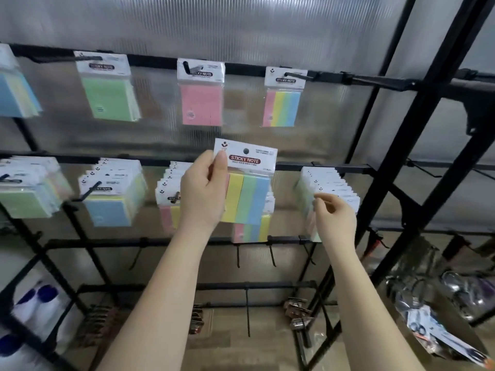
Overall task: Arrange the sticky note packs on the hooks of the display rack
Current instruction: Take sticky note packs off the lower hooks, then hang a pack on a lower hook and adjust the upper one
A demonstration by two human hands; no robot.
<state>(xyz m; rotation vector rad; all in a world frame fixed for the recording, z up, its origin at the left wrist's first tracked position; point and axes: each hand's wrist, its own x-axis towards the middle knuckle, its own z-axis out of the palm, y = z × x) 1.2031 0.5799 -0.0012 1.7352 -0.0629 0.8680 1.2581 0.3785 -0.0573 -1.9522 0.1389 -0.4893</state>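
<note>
My left hand (203,188) pinches the top left corner of a striped sticky note pack (247,188), holding it upright in front of the middle rail of the black display rack (321,166). Above it, a single matching striped pack (281,104) hangs on a top-row hook (294,75). My right hand (334,215) is raised in front of a thick stack of packs (330,183) on the right middle hook. Its thumb and fingers curl at the stack's lower left edge, and whether they pinch a pack cannot be told.
The top row also holds a pink pack (201,103), a green pack (109,95) and a blue-yellow pack (16,89). Fuller stacks (112,199) hang along the middle row. Bare hooks (238,255) stick out of the lower rail. A bag of scissors (428,330) lies at lower right.
</note>
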